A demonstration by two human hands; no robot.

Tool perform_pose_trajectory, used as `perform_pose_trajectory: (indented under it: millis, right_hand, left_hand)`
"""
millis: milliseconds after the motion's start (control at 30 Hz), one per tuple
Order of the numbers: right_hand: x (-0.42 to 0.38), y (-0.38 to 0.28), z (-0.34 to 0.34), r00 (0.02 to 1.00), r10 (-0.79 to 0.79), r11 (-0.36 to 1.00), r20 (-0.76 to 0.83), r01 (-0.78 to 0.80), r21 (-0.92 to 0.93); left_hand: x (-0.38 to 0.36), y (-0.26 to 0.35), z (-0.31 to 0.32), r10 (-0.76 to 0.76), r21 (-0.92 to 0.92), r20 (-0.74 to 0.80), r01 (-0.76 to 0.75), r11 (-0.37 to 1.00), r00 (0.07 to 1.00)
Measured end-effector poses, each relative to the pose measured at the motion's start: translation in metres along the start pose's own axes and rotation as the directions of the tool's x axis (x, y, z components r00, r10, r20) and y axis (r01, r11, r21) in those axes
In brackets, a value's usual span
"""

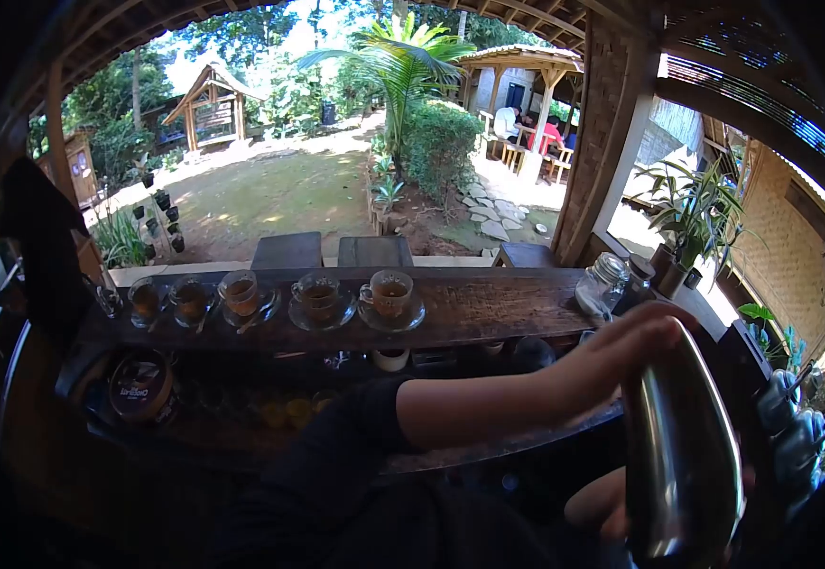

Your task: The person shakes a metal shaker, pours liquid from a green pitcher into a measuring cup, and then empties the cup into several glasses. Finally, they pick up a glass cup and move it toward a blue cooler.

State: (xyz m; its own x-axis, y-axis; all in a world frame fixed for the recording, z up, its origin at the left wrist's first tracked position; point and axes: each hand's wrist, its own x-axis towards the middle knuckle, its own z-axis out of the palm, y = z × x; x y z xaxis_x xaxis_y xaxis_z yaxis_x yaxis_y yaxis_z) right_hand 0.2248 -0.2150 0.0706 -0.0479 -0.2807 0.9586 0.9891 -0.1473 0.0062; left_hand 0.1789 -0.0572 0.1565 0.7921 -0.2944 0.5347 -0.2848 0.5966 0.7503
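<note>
A tall, shiny metal shaker (683, 455) fills the lower right, slightly tilted. My left arm reaches across to the right, and my left hand (654, 332) is closed over the shaker's top end, slightly blurred. Low down, my right hand (602, 503) grips the shaker near its bottom; most of that hand is hidden behind the metal. Just beyond my left hand, a lidded glass jar (607, 283) stands on the wooden counter (498, 302).
Several glass cups of brown drink, among them one cup (390, 294), line the counter on saucers. A round chocolate-labelled tub (141, 387) sits on the dark shelf below. Metal pots (797, 431) are at the right. People sit in a far shelter (526, 123).
</note>
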Motion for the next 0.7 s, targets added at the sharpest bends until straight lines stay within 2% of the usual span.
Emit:
perform_pose_trajectory:
  millis: [33, 67, 133, 167, 200, 233, 267, 333, 367, 400, 433, 467, 500, 533, 567, 600, 633, 667, 700]
  right_hand:
    - [0.003, 0.009, 0.007, 1.0, -0.02, 0.995, 0.007, 0.021, -0.095]
    - [0.007, 0.018, 0.016, 0.999, -0.035, 0.978, 0.015, 0.037, -0.205]
    - [0.02, 0.03, 0.03, 0.999, -0.035, 0.954, 0.02, 0.039, -0.297]
    - [0.023, 0.03, 0.027, 1.0, -0.024, 0.967, 0.01, 0.025, -0.255]
    - [0.012, 0.035, 0.008, 0.998, 0.06, 0.991, -0.002, -0.06, -0.121]
    - [0.0, 0.04, -0.011, 0.99, 0.143, 0.99, -0.014, -0.143, 0.017]
    - [0.003, 0.032, -0.024, 0.986, 0.169, 0.976, -0.014, -0.165, 0.142]
    - [0.011, 0.02, -0.037, 0.991, 0.128, 0.962, 0.026, -0.131, 0.238]
    - [0.011, 0.021, -0.041, 0.994, 0.094, 0.968, 0.056, -0.104, 0.23]
    - [0.011, 0.025, -0.042, 0.994, 0.06, 0.985, 0.089, -0.074, 0.157]
    - [0.013, 0.035, -0.04, 0.993, 0.012, 1.0, 0.118, -0.014, 0.015]
    - [0.02, 0.051, -0.033, 0.985, -0.048, 0.976, 0.167, 0.082, -0.201]
    - [0.025, 0.064, -0.025, 0.967, -0.107, 0.874, 0.23, 0.202, -0.442]
    - [0.029, 0.077, -0.021, 0.969, -0.069, 0.826, 0.235, 0.188, -0.532]
    - [0.036, 0.085, -0.018, 0.974, 0.005, 0.814, 0.228, 0.129, -0.566]
    - [0.044, 0.081, -0.004, 0.893, 0.423, 0.88, 0.152, -0.445, 0.167]
    - [0.05, 0.088, -0.017, 0.933, 0.341, 0.94, 0.113, -0.34, -0.022]
    - [0.052, 0.092, -0.034, 0.964, 0.252, 0.95, 0.086, -0.229, -0.211]
    - [0.054, 0.088, -0.05, 0.998, 0.003, 0.899, 0.067, 0.027, -0.437]
  left_hand:
    - [0.013, -0.016, -0.019, -0.053, -0.066, -0.166, 0.043, 0.997, 0.985]
    - [0.023, -0.041, -0.05, -0.073, -0.144, -0.121, 0.056, 0.988, 0.99]
    - [0.025, -0.055, -0.065, -0.217, -0.284, -0.198, 0.156, 0.946, 0.956]
    - [0.024, -0.056, -0.058, -0.222, -0.246, -0.198, 0.171, 0.954, 0.955]
    - [0.025, -0.057, -0.049, -0.228, -0.205, -0.2, 0.187, 0.961, 0.953]
    - [0.027, -0.05, -0.027, -0.124, -0.206, -0.177, 0.086, 0.975, 0.976]
    - [0.029, -0.041, -0.01, -0.079, -0.133, -0.147, 0.06, 0.989, 0.986]
    - [0.033, -0.037, 0.014, 0.078, 0.071, 0.07, -0.083, 0.994, 0.994]
    - [0.034, -0.035, 0.021, 0.085, 0.125, 0.078, -0.095, 0.988, 0.993]
    - [0.041, -0.042, 0.018, 0.081, 0.124, 0.079, -0.091, 0.988, 0.994]
    - [0.051, -0.055, 0.009, 0.071, -0.027, -0.05, -0.072, 0.997, 0.996]
    - [0.061, -0.073, -0.004, 0.04, -0.179, -0.174, -0.072, 0.981, 0.984]
    - [0.075, -0.103, -0.031, -0.026, -0.291, -0.235, -0.045, 0.956, 0.972]
    - [0.09, -0.122, -0.056, -0.279, -0.355, -0.42, 0.127, 0.926, 0.863]
    - [0.093, -0.128, -0.064, -0.374, -0.325, -0.468, 0.238, 0.915, 0.801]
    - [0.095, -0.13, -0.066, -0.452, -0.297, -0.514, 0.343, 0.891, 0.729]
    - [0.095, -0.128, -0.048, -0.472, -0.335, -0.57, 0.335, 0.881, 0.672]
    - [0.095, -0.126, -0.034, -0.399, -0.312, -0.468, 0.275, 0.909, 0.788]
    - [0.096, -0.124, -0.02, -0.283, -0.317, -0.353, 0.171, 0.933, 0.892]
